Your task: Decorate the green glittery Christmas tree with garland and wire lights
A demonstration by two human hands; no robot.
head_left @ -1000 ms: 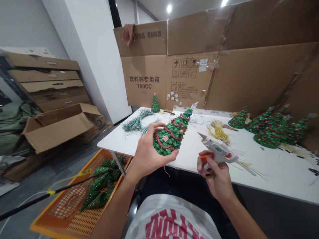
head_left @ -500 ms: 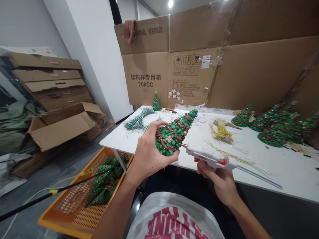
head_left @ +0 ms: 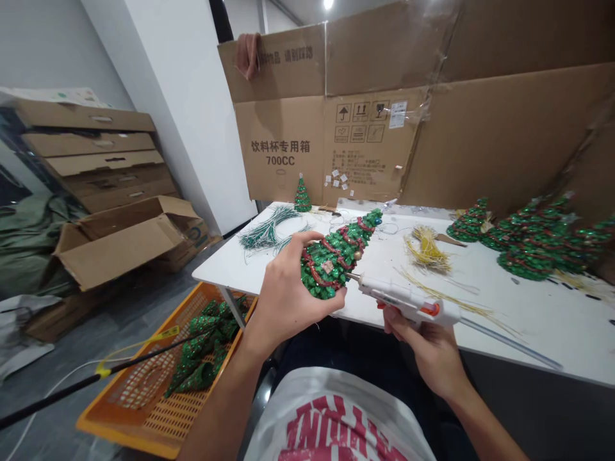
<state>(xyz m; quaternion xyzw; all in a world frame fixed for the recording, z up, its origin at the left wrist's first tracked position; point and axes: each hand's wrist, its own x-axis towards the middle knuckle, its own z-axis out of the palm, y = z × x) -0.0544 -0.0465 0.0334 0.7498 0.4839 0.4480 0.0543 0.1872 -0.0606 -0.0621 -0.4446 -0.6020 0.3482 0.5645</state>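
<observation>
My left hand [head_left: 295, 291] is closed around the base of a small green Christmas tree [head_left: 342, 253], which leans with its tip up and to the right. Red garland, a gold ball and a little pinkish square piece decorate the tree. In my right hand [head_left: 430, 346] is a white hot glue gun [head_left: 408, 299] with orange parts and a long clear glue stick [head_left: 512, 342] coming out of its back. The metal nozzle points at the lower right side of the tree, at or very close to its surface; actual contact I cannot tell.
Finished trees [head_left: 542, 243] stand on the white table [head_left: 375, 320] at the right, one small tree [head_left: 302, 195] at the back. Green wire ties [head_left: 269, 230] and yellow strands [head_left: 427, 250] lie there. Cardboard [head_left: 283, 128] walls the back. An orange crate [head_left: 120, 429] holds green cones [head_left: 202, 358].
The glue gun has tilted slightly, its rear and glue stick shifting a little right. The tree has moved barely at all in my left hand.
</observation>
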